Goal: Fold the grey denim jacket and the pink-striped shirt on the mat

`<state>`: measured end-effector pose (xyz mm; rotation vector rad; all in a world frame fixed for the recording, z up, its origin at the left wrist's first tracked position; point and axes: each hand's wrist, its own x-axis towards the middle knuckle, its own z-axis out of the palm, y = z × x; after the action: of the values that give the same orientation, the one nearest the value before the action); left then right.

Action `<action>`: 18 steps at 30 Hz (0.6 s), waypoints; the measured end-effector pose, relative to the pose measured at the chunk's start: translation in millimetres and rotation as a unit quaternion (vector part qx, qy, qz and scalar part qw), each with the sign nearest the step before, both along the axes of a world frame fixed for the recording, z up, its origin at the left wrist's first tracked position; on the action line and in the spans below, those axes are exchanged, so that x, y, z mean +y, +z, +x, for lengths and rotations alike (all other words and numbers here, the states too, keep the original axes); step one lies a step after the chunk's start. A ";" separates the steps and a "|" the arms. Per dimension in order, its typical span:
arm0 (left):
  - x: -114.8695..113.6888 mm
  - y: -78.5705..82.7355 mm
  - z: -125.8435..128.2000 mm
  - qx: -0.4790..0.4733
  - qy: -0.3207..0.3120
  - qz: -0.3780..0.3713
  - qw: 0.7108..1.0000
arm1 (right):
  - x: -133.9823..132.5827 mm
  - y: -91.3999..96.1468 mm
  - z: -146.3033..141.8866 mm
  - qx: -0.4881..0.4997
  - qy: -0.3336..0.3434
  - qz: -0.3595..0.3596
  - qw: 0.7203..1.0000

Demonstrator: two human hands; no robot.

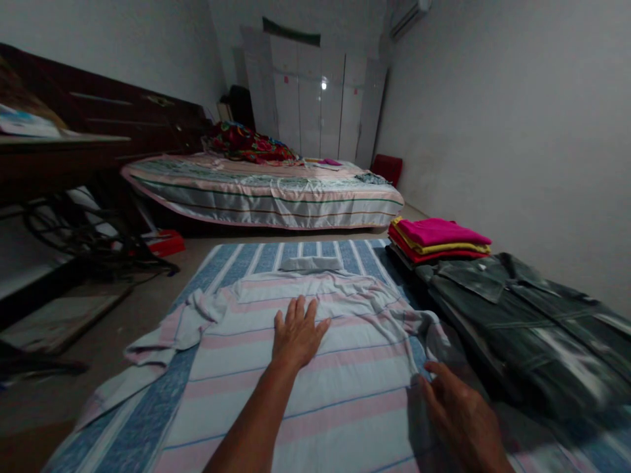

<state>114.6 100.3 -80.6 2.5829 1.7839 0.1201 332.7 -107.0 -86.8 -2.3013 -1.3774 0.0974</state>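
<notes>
A long-sleeved shirt [345, 374] with white and pink bands and thin blue lines lies spread out, its collar away from me. My left hand [297, 335] rests flat on the upper middle of the shirt, fingers stretched and apart. At the shirt's right side, just below the armpit, my right hand [458, 407] has its thumb and forefinger closed on the edge of the cloth. The left sleeve reaches out toward the near left. The right sleeve is bent and partly hidden behind my right hand.
A blue-and-white striped sheet [236, 259] lies under the shirt. To the right are a dark green denim jacket [532, 315] and a stack of folded pink, yellow and red clothes [444, 236]. Beyond stands a bed [276, 197]; a sewing machine table [64, 148] is at left.
</notes>
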 end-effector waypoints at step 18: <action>-5.9 4.8 -1.6 -0.010 -0.003 0.000 1.000 | 254.1 39.9 32.4 -0.063 0.012 -0.164 0.984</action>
<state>113.0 94.3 -75.8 2.5757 1.7701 0.1456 365.2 147.1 -46.9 -2.5986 -1.5516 0.2032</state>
